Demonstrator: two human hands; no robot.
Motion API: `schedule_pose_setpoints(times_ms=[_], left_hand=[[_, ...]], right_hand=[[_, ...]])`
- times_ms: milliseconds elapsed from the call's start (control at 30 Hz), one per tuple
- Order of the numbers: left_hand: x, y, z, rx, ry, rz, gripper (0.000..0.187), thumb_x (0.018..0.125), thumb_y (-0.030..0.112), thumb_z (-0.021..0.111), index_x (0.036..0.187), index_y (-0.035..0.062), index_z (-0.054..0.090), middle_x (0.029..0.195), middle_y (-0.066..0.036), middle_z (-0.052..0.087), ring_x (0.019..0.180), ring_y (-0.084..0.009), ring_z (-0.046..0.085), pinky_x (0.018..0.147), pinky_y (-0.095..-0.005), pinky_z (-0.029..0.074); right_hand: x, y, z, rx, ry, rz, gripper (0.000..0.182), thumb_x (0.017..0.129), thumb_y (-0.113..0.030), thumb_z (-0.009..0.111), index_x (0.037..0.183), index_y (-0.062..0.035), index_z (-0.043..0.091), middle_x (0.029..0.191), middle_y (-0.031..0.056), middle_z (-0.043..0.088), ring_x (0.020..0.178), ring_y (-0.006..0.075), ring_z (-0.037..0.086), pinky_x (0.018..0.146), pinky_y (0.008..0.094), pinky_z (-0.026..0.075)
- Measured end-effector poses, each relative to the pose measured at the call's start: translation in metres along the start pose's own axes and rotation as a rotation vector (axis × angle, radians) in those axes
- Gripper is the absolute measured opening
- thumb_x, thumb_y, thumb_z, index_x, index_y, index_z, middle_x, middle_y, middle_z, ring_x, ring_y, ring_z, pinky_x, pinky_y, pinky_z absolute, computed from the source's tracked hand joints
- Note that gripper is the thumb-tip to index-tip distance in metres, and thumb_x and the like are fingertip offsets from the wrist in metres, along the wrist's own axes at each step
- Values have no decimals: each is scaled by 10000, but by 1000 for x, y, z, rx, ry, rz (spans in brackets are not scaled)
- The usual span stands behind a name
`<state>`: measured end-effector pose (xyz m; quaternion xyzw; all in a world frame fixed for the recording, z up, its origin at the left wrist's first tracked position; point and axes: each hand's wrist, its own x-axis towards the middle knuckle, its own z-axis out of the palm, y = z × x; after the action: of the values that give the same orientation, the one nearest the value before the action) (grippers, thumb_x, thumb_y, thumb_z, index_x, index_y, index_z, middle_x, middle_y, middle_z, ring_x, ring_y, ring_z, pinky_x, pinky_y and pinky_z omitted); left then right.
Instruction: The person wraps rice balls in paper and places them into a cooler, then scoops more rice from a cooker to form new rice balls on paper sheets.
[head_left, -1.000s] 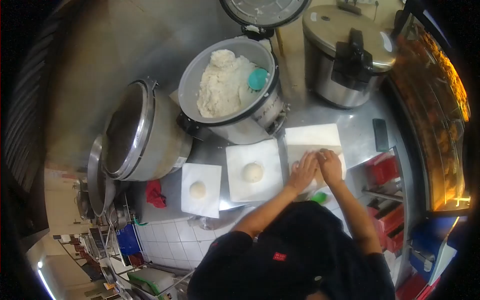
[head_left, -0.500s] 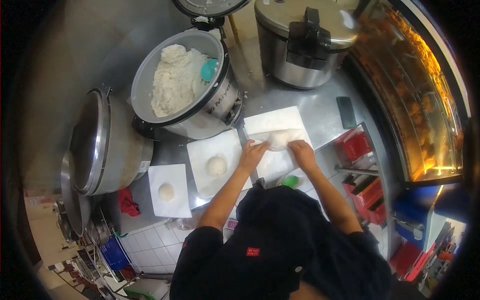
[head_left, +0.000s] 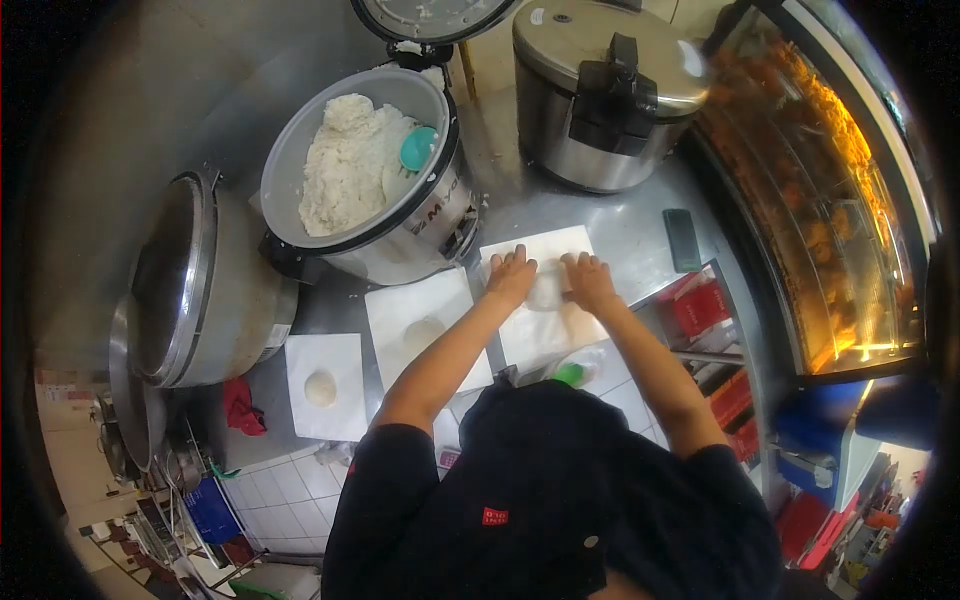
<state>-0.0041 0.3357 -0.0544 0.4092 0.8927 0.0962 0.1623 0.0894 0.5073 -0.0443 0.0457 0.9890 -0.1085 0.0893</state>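
Note:
Between my two hands lies a mound of rice (head_left: 545, 290) under a fold of white wrapping paper (head_left: 535, 345) on the metal counter. My left hand (head_left: 511, 278) is closed on the left end of the folded paper, fingers pointing forward. At the right end my right hand (head_left: 588, 280) grips the paper the same way. To the left, a second paper sheet (head_left: 390, 312) bears a rice mound (head_left: 423, 337), partly behind my left forearm. Further left, a smaller sheet (head_left: 345, 352) carries another round rice mound (head_left: 321, 389).
An open rice cooker (head_left: 440, 215) full of rice, with a teal scoop (head_left: 418, 148), stands ahead. Beside it is a closed cooker (head_left: 600, 105). A large pot (head_left: 235, 300) stands left. A phone (head_left: 682, 240) lies near the lit food display (head_left: 840, 220) at right.
Both hands have moved forward with the near paper edge, folding it further over the rice. Less of the rice shows between them. The other sheets stay put; the view has shifted slightly.

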Motion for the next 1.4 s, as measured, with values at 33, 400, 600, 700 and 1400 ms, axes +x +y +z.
schedule_pose_setpoints(times_ms=[33, 400, 600, 700, 1400], left_hand=[[5, 3, 6, 107, 100, 33, 240, 828, 96, 643, 1066, 67, 619, 976, -97, 652, 999, -278, 645, 931, -449, 363], [-23, 17, -1, 53, 163, -23, 217, 805, -20, 573, 1008, 42, 619, 970, -128, 651, 854, -300, 698, 724, -390, 570], [-47, 16, 13, -1, 163, -54, 229, 814, -17, 550, 1030, 26, 614, 982, -127, 655, 849, -309, 697, 728, -383, 570], [-59, 22, 28, 3, 323, -59, 264, 832, 33, 545, 1087, 6, 606, 992, -142, 659, 914, -297, 683, 808, -378, 546], [-34, 79, -20, -2088, 876, -332, 377, 976, 402, 574, 1082, 40, 569, 1040, -71, 575, 1007, -176, 552, 885, -320, 453]], right_hand=[[0, -6, 2, -246, 134, -59, 479, 793, -212, 737, 1215, -125, 529, 1152, 151, 566, 947, 293, 629, 758, 455, 505], [-20, -17, 7, 237, 56, 154, 204, 880, -62, 536, 1077, -30, 494, 1087, 186, 511, 912, 369, 628, 765, 483, 545], [-55, -27, 34, 341, 267, 142, 373, 885, -90, 524, 1257, -77, 509, 1271, 138, 514, 1049, 351, 605, 843, 424, 525], [-66, -31, 50, 469, 193, 201, 566, 893, -88, 481, 1447, -26, 382, 1523, 136, 360, 1242, 300, 522, 1057, 415, 412], [-44, -45, -25, 66, 672, -481, 648, 790, -64, 541, 1430, -146, 475, 1492, 17, 459, 1182, 143, 586, 1147, 535, -80]])
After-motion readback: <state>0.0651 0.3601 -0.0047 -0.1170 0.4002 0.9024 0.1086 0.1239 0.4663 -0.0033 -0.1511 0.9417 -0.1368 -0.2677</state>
